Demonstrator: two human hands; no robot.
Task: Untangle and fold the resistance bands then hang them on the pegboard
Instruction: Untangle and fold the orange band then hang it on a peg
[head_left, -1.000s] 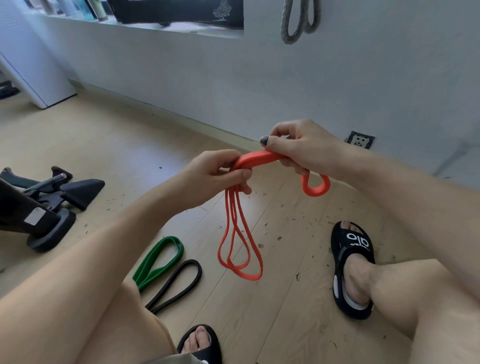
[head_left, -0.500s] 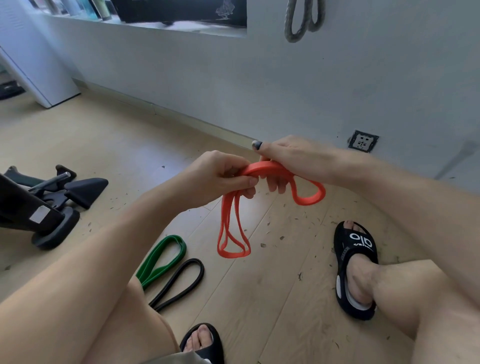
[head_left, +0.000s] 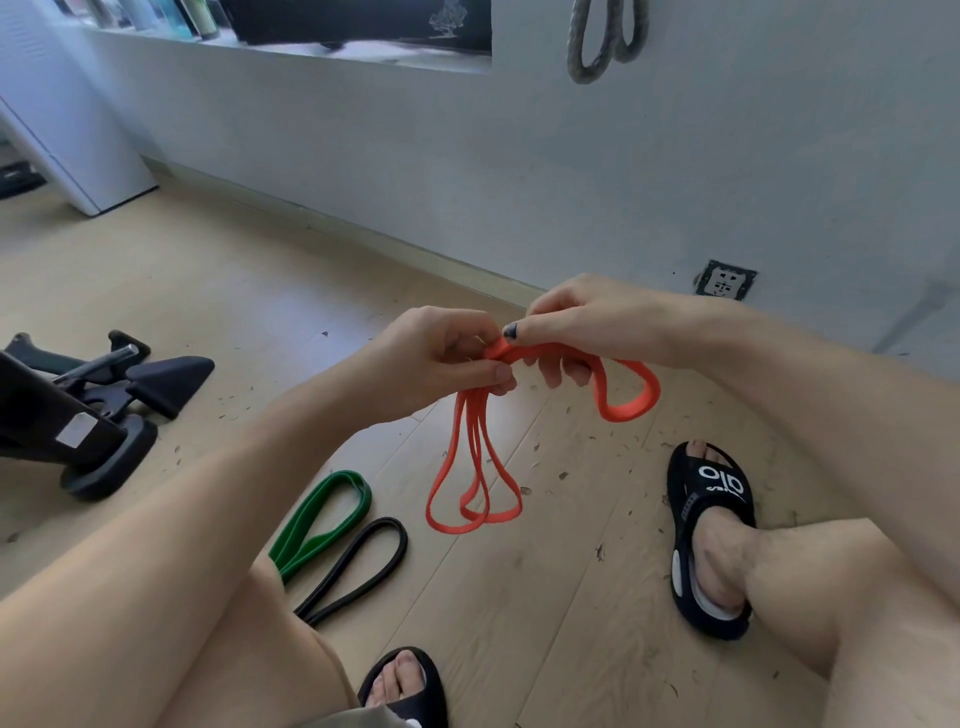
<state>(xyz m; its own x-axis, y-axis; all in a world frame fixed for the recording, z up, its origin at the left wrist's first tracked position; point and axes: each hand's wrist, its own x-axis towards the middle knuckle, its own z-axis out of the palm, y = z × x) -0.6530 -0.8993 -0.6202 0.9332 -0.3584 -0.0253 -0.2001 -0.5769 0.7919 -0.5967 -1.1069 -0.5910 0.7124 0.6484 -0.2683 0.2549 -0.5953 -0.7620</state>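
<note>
At the frame's centre the left hand (head_left: 441, 358) is pinching the orange band (head_left: 475, 467), whose loops are hanging below it, while the right hand (head_left: 582, 327) is gripping the same band, one loop sticking out rightward.

Home room used as a workout corner: pale wood-plank floor (head_left: 171, 280), white painted wall (head_left: 727, 171) with black-framed wall socket (head_left: 725, 280), black exercise-machine base (head_left: 98, 415) at left, green (head_left: 322, 519) and black rubber resistance bands (head_left: 358, 566) on near floor, black slide sandals (head_left: 709, 525).
</note>
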